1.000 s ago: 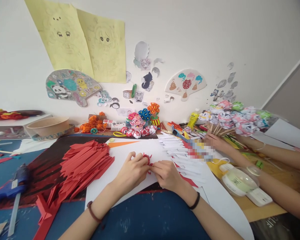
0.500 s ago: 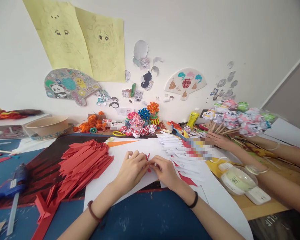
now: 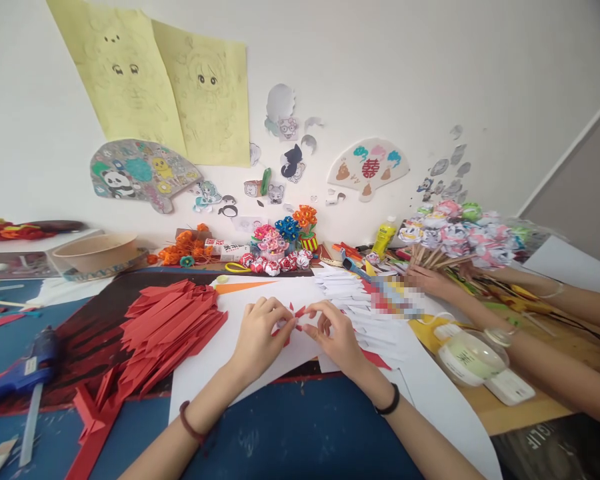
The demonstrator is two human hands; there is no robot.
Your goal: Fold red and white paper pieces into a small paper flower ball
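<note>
My left hand and my right hand meet over the white paper sheet. Between them is a small red folded paper piece with pointed ends sticking out. My left fingers pinch it from one side, while my right thumb and forefinger are closed on it from the other; its lower part is partly hidden by the fingertips. Left of my hands lies a large heap of red folded paper strips. Rows of white folded paper strips lie just beyond my right hand.
A blue glue gun lies at the left, near a round bowl. Paper and bead flowers stand along the wall. At the right, another person's hands hold a bunch of paper flowers on sticks, behind a clear bottle.
My fingers have shifted around the red paper, and more of its points show now. My right hand has opened its curl slightly. The other person's hands and flower bunch moved slightly left.
</note>
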